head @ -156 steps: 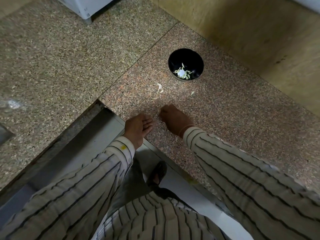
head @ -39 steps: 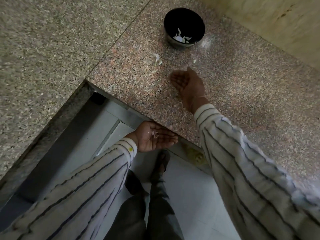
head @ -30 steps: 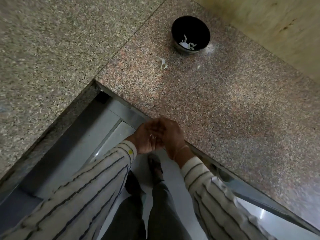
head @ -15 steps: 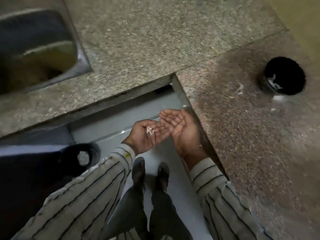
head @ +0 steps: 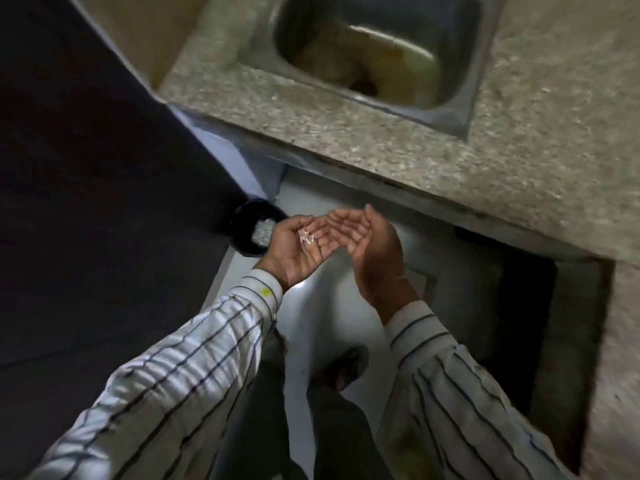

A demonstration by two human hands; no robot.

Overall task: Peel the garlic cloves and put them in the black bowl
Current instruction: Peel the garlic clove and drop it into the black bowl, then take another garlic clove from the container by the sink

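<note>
My left hand (head: 294, 252) is held palm up and cupped over the floor, with a few thin whitish garlic skins (head: 307, 238) lying in the palm. Beside it, fingertips almost touching, my right hand (head: 372, 249) is also palm up and slightly cupped, with nothing in it. Both hands hover in front of the counter's edge. The black bowl and the garlic cloves are out of view.
A round black bin (head: 247, 221) with pale scraps inside stands on the floor, just left of my left hand. A steel sink (head: 374, 46) is set into the speckled granite counter (head: 519, 150) ahead. A dark panel (head: 86, 168) fills the left side. My feet (head: 346, 370) are below.
My view has swung left, away from the pink counter and the black bowl, towards the sink. My hands stay cupped together with the skins and are now beside the floor bin.
</note>
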